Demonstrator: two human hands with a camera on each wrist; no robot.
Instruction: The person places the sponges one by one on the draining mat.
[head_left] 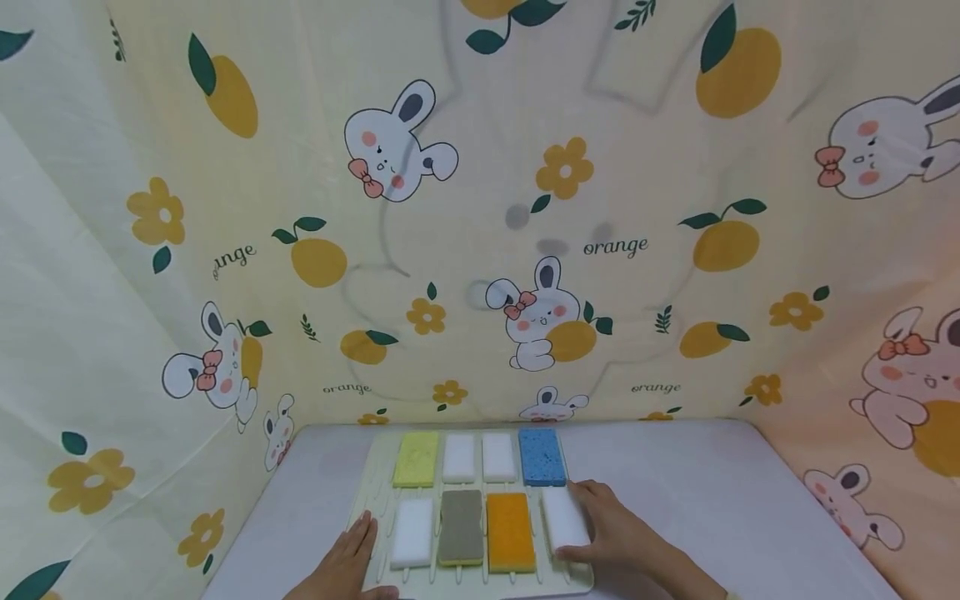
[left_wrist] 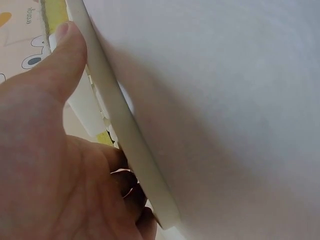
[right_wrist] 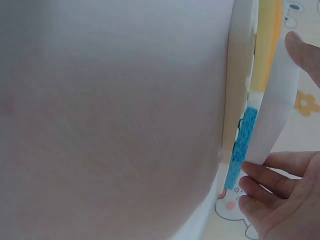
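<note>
A pale cream ridged tray carries two rows of rectangular sponges. My right hand holds a white sponge at the right end of the near row, thumb at its near end and fingers at its far end. In the right wrist view this white sponge stands raised above the other sponges' level, between thumb and fingers. My left hand rests along the tray's left edge with fingers extended. In the left wrist view its thumb and fingers lie against the tray's rim.
Left of the held sponge lie an orange sponge, a grey-topped one and a white one. The far row has yellow-green, two white, and blue sponges. A patterned curtain rises behind the white table.
</note>
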